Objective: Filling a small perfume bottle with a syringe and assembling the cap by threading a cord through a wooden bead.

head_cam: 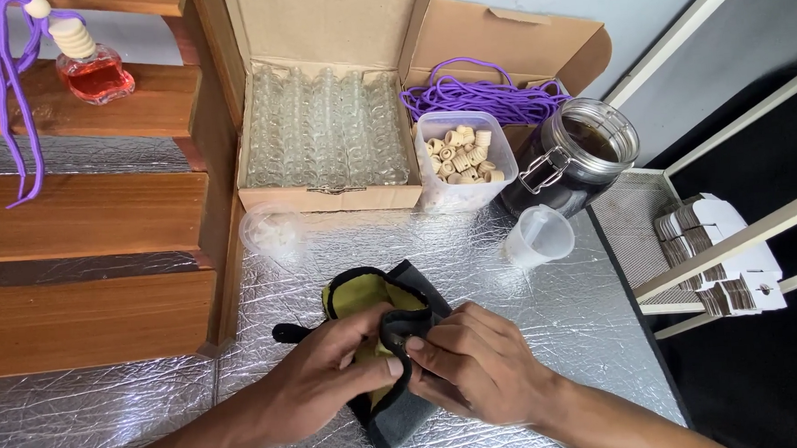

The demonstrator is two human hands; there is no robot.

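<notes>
Both your left hand (333,368) and right hand (474,365) pinch the black-edged rim of the grey-and-yellow pouch (388,343) lying on the foil-covered table (531,317) — nothing is out of it yet — while the glass bottles (325,128) sit boxed, untouched.

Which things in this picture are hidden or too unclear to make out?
Head view only:
- Whatever the cloth wraps: hidden by its folds and by the left hand and right hand.
- Jar contents: only dark liquid shows.
- Small cup contents: pale and blurred.
- Card stack: partly hidden by white frame bars.
- Red bottle: its cord runs past the top edge.
</notes>
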